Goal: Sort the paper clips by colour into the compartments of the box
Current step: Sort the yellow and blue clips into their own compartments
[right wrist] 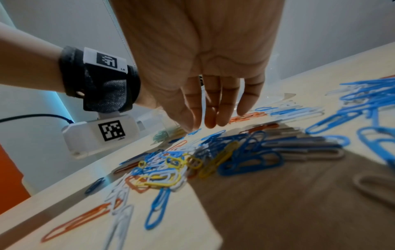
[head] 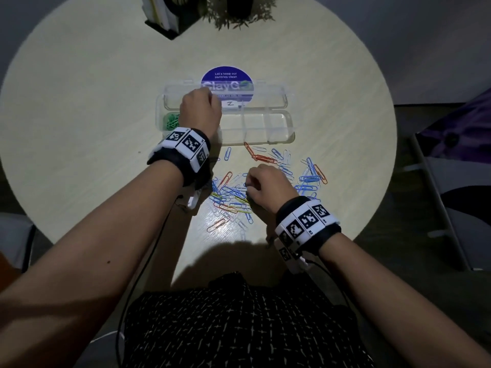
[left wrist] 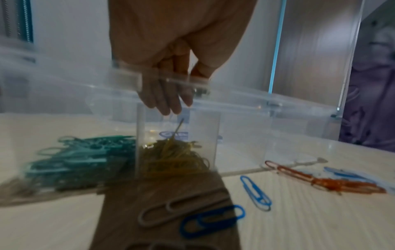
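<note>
A clear compartment box (head: 281,128) lies open on the round table, its lid (head: 265,99) folded back. Green clips (head: 171,120) fill the leftmost compartment, also seen as green clips (left wrist: 81,155). My left hand (head: 200,110) hovers over the second compartment, which holds yellow clips (left wrist: 173,159). The left hand's fingers (left wrist: 169,108) point down and are relaxed, and one yellow clip (left wrist: 179,126) stands loose just below them. My right hand (head: 248,185) hangs over the mixed pile (head: 231,195) of blue, white, orange and yellow clips. The right hand's fingers (right wrist: 211,118) hang nearly straight and hold nothing I can see.
Orange clips (head: 261,156) and blue clips (head: 308,176) lie scattered in front of the box. A round blue sticker (head: 225,75) sits under the lid. A plant pot (head: 239,9) and a black paper holder (head: 167,17) stand at the far edge.
</note>
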